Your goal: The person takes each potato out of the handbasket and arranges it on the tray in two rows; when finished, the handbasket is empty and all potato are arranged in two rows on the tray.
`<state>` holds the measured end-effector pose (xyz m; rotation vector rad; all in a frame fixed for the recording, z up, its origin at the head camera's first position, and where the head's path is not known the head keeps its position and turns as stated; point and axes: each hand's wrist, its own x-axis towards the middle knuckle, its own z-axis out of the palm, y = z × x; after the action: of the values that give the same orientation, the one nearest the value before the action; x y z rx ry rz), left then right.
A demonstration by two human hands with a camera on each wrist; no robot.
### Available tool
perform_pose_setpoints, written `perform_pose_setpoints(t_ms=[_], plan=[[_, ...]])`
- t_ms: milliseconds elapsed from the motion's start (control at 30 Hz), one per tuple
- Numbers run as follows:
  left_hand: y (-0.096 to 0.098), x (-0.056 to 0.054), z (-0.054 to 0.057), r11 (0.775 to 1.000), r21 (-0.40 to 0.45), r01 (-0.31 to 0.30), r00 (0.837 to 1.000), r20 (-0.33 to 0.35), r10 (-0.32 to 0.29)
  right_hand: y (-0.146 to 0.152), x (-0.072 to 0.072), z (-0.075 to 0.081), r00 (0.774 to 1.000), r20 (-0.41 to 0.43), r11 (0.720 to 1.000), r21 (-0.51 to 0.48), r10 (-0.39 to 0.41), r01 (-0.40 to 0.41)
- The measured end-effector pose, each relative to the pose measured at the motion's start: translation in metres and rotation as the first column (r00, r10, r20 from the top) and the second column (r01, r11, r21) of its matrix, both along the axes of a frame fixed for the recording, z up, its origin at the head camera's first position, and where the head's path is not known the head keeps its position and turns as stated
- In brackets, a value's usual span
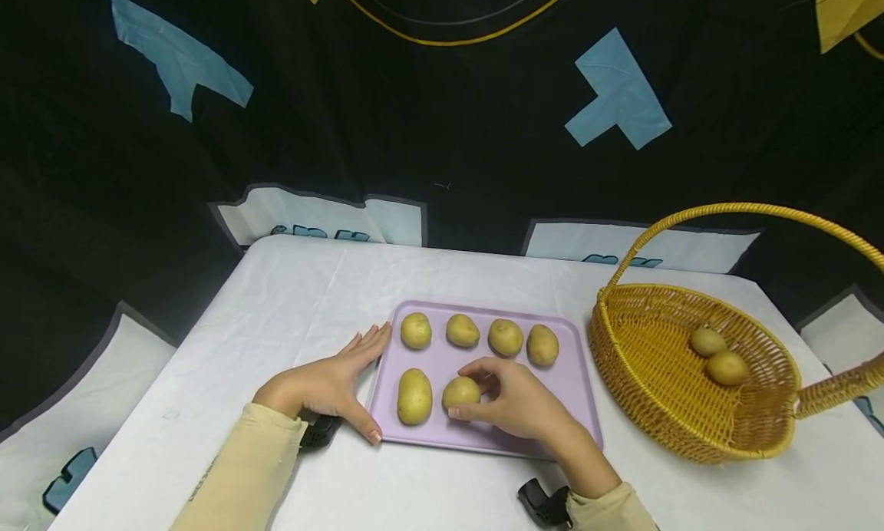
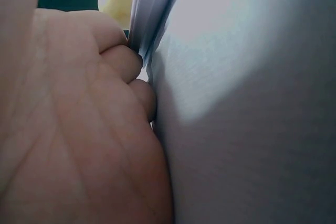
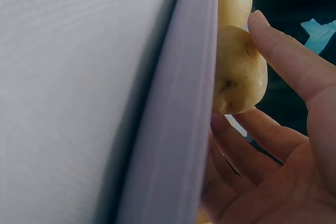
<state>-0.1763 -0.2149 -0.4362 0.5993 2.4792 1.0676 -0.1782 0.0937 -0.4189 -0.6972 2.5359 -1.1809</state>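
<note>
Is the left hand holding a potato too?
No, the left hand rests against the edge of the purple tray, while the right hand holds a potato between thumb and fingers.

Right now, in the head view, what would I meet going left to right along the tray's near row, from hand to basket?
Left hand, oblong potato, round potato in the right hand's grip, right hand, wicker basket.

My sleeves (image 1: 235, 473) are plain beige, the left one marked with dark lettering. The lilac tray (image 1: 569, 377) carries yellow-tan potatoes (image 1: 414, 397); the potato (image 3: 239, 69) at my right hand (image 1: 514, 397) shows dark specks. Right of it, the woven basket (image 1: 625, 393) is golden. Beyond the white tablecloth (image 1: 304, 301), the black curtain (image 1: 414, 132) bears blue patches (image 1: 625, 90).
</note>
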Motion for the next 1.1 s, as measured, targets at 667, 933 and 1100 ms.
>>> perform_pose_setpoints(t_ms=[667, 933, 1100], plan=[[0.0, -0.001, -0.001, 1.0, -0.003, 0.003, 1.0, -0.001, -0.003, 0.025, -0.006, 0.019, 0.999, 0.039, 0.998, -0.06, -0.005, 0.007], [0.0, -0.001, -0.002, 1.0, 0.003, 0.005, 1.0, 0.003, -0.005, 0.05, -0.009, 0.037, 0.999, 0.036, 0.991, -0.126, -0.035, 0.039], [0.0, -0.001, -0.002, 1.0, 0.004, 0.003, 1.0, -0.002, -0.003, 0.062, -0.009, 0.047, 0.997, 0.01, 0.989, -0.124, -0.076, 0.076]])
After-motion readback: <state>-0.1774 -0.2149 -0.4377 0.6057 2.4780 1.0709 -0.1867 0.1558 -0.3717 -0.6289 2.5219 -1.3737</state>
